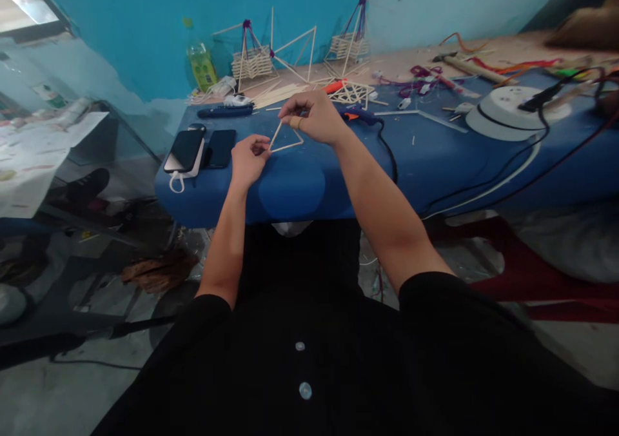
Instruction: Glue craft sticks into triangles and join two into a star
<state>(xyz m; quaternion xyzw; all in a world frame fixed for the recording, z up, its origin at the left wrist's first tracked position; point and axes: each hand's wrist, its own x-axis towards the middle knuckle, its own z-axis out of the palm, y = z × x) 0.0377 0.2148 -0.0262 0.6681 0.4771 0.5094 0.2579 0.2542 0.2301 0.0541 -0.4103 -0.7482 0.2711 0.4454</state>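
Observation:
Over the blue tabletop (293, 191) I hold a small triangular frame of thin wooden sticks (287, 147). My left hand (250, 158) is closed in a pinch at its lower left corner. From above, my right hand (312, 115) pinches its top end between thumb and finger; the fingers partly hide that corner. The right corner of the frame sticks out below my right hand. Just right of that hand lies a blue and orange glue gun (360, 115) with a black cord. Loose sticks (283, 94) and a flat stick frame (351, 93) lie behind my hands.
Two phones (185, 150) (221, 148) lie at the left, one on a white power bank. Stick models (252, 62) (349, 46) and a yellow-green bottle (202, 67) stand by the wall. A white cable reel (505, 113) sits at the right, its cords hanging over the front edge.

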